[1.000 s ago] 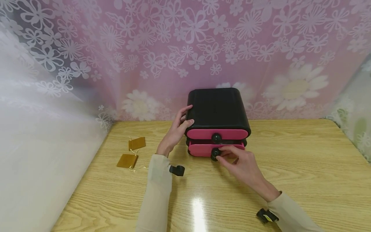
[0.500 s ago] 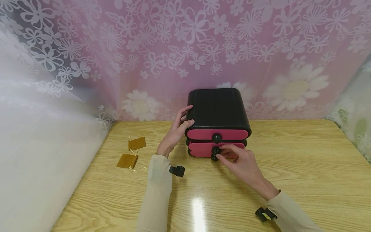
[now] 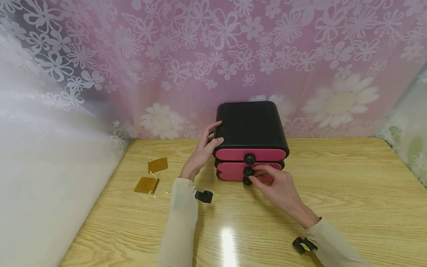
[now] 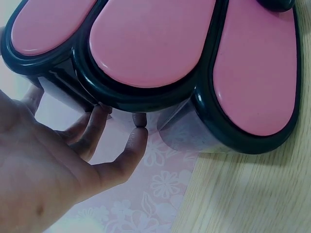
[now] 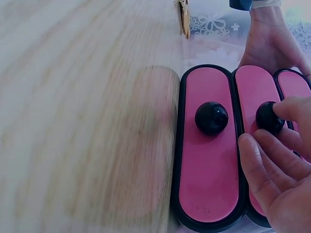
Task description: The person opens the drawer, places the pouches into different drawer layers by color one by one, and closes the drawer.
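A person's two bare hands work at a black drawer unit (image 3: 250,124) with three pink fronts, which stands upright towards the back of a wooden desk (image 3: 347,178), just right of centre. The left forearm rises from the bottom edge, and the left hand (image 3: 201,150) lies against the unit's left side, its fingers spread and bent, the thumb at the top edge. The right forearm reaches diagonally from the lower right; thumb and fingers of the right hand (image 3: 278,185) pinch the round black knob (image 5: 268,119) of the middle drawer. The stacked fronts face the person, each one's long axis running left to right, with the knobs pointing outwards. Well to the left, two brown pouches (image 3: 146,185) with pale drawstrings lie on the desk.
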`<state>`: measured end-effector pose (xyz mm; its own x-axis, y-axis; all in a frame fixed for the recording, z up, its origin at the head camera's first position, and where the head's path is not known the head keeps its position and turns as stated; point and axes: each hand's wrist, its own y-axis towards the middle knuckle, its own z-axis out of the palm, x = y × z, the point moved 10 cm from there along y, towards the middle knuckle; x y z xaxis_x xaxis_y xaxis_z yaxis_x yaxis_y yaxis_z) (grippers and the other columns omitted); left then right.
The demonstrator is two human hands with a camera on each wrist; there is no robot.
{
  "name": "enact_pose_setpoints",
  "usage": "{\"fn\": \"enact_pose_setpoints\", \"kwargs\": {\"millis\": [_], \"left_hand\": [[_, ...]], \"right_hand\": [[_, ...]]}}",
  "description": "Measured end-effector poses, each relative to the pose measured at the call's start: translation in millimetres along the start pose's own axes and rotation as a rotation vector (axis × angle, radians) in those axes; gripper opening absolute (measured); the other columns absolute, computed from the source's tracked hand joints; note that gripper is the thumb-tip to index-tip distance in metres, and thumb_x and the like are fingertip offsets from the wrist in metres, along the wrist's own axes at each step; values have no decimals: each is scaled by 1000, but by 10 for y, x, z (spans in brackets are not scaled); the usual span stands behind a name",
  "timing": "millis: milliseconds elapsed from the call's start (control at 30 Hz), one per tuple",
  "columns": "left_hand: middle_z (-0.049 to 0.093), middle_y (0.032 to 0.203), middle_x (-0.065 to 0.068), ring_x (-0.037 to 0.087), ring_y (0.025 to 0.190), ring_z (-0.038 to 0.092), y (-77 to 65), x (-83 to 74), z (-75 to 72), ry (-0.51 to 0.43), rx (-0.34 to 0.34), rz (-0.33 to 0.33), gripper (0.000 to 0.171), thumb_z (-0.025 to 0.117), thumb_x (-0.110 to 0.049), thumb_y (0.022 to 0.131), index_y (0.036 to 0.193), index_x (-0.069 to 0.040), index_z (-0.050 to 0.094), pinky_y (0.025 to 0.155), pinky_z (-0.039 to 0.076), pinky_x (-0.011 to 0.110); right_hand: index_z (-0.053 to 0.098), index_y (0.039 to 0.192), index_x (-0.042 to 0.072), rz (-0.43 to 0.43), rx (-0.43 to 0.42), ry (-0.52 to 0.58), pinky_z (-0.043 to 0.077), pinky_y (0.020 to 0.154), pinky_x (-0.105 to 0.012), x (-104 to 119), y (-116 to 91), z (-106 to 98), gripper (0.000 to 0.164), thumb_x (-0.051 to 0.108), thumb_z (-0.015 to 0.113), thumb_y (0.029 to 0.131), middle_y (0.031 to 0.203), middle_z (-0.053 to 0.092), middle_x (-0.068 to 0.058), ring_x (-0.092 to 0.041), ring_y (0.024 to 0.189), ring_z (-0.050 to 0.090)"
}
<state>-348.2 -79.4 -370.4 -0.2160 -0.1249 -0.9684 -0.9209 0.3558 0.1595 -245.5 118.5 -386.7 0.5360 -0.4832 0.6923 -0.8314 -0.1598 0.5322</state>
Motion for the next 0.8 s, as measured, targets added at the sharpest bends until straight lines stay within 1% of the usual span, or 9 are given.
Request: {"fn": "enact_pose_setpoints", "kwargs": {"millis": [267, 500, 567, 800], "left_hand": [[26, 164, -1, 27, 149, 36, 2, -4, 3, 6, 7, -2, 53, 50, -31, 106, 155, -39, 34, 119, 36, 56], [26, 164, -1, 27, 149, 36, -10, -18, 11, 17, 9, 6, 54, 49, -30, 106, 156, -41, 33, 118, 37, 55], [26, 164, 0, 27, 148, 36, -13, -19, 9, 20, 10, 8, 54, 48, -30, 106, 156, -41, 32, 118, 38, 56], [27, 163, 2, 26, 148, 37, -12, -19, 6, 41, 10, 6, 53, 49, -29, 106, 155, -44, 33, 118, 37, 52]], "right_hand": [[77, 105, 12, -11, -4, -10, 57, 66, -16, -4, 21, -3, 24, 6, 84, 83, 87, 78, -1, -9, 74, 74], [76, 107, 11, 9, 10, -21, 55, 67, -13, -8, 36, -4, 25, 7, 84, 83, 89, 78, -2, -9, 73, 74], [76, 107, 11, 14, 18, -24, 56, 67, -13, -8, 44, 0, 26, 8, 84, 83, 90, 78, -2, -9, 73, 74], [76, 107, 9, 12, 29, -12, 57, 68, -16, 2, 55, 1, 26, 7, 84, 82, 91, 78, -4, -10, 74, 75]]}}
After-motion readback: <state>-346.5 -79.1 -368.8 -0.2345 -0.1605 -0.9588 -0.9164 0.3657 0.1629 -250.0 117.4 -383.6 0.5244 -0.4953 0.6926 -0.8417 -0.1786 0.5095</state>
